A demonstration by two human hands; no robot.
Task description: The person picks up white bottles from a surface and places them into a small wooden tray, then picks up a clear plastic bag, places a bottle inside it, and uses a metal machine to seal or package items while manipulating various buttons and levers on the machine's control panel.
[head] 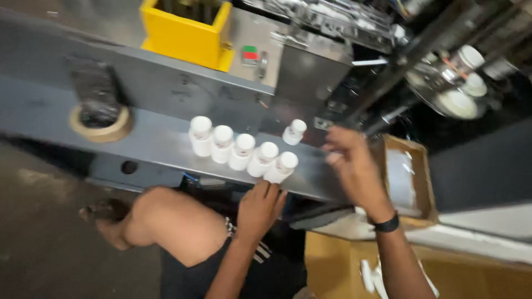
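Several small white capped bottles (241, 150) stand in a row on a grey metal ledge (160, 145). One more white bottle (294, 132) stands apart just behind the row's right end. My left hand (260, 207) rests at the ledge's near edge, fingertips touching the rightmost bottle (281, 166) of the row. My right hand (352, 161) hovers over the ledge's right end with fingers spread, holding nothing; a black band (387, 224) circles its wrist.
A roll of tan tape (101, 126) lies on the ledge at left. A yellow box (185, 30) stands on the machine behind. An open cardboard box (406, 180) sits at right. More white-capped bottles (465, 75) are on a round metal table. My bare knee (166, 221) is below the ledge.
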